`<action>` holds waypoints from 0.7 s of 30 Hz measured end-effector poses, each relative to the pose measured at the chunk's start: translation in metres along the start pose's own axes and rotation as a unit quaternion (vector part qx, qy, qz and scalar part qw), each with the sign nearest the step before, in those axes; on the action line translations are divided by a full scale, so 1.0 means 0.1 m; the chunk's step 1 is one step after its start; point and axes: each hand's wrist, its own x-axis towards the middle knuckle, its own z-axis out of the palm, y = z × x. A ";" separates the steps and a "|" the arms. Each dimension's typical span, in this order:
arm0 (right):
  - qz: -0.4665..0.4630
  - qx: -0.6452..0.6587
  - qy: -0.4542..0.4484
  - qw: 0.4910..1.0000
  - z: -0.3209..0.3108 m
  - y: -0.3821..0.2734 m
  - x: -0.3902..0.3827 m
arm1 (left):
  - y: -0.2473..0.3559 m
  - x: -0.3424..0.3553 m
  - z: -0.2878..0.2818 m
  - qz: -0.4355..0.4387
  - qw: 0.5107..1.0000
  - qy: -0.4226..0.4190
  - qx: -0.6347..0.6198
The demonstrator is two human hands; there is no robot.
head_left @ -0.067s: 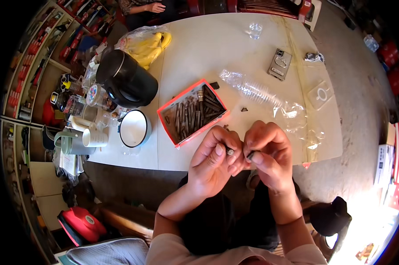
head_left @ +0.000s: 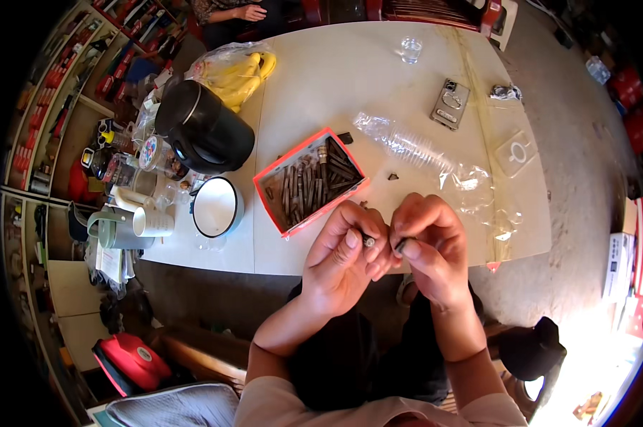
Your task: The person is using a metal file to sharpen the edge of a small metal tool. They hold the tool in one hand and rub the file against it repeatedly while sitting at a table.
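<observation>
My left hand pinches a small grey metal piece between thumb and fingertips, the piece poking out at its 2 o'clock; my right hand is closed on a small dark piece at its 9 o'clock, the two hands touching over the tabletop edge. The orange tray of dark metal parts lies at 11 o'clock from my left hand, near but apart, and a crumpled clear plastic bag sits at 12 o'clock from my right.
</observation>
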 end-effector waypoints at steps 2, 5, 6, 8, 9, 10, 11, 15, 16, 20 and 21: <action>0.047 -0.016 0.033 0.998 0.04 -0.06 0.03 | -0.03 0.01 -0.02 0.017 1.000 0.008 0.024; 0.073 -0.003 0.075 0.995 0.03 0.01 0.01 | -0.02 -0.03 0.00 0.003 0.996 0.063 0.066; 0.067 0.004 0.071 0.995 0.01 0.02 0.04 | -0.01 -0.01 0.04 0.002 0.993 0.077 0.084; 0.079 0.053 0.066 0.993 -0.01 0.02 0.03 | 0.03 0.00 0.08 0.003 0.992 0.084 0.098; 0.081 0.069 0.071 0.992 0.02 -0.01 0.04 | 0.07 -0.03 0.10 -0.002 0.989 0.088 0.117; 0.084 0.084 0.076 0.990 0.06 -0.03 0.04 | 0.10 -0.06 0.13 -0.005 0.986 0.093 0.136; 0.078 0.088 0.066 0.991 0.09 -0.05 0.04 | 0.13 -0.09 0.20 -0.004 0.985 0.088 0.150; 0.028 0.047 0.006 0.998 0.29 -0.03 -0.09 | 0.28 -0.35 0.52 0.006 0.976 0.089 0.200; 0.000 0.022 -0.018 1.000 0.39 -0.02 -0.15 | 0.33 -0.46 0.57 0.010 0.978 0.091 0.188; -0.016 -0.054 -0.055 0.997 0.82 -0.10 -0.49 | 0.42 -0.94 0.73 0.046 0.971 0.149 0.182; -0.004 -0.071 -0.051 0.996 0.84 -0.11 -0.59 | 0.39 -1.03 0.79 0.049 0.972 0.149 0.176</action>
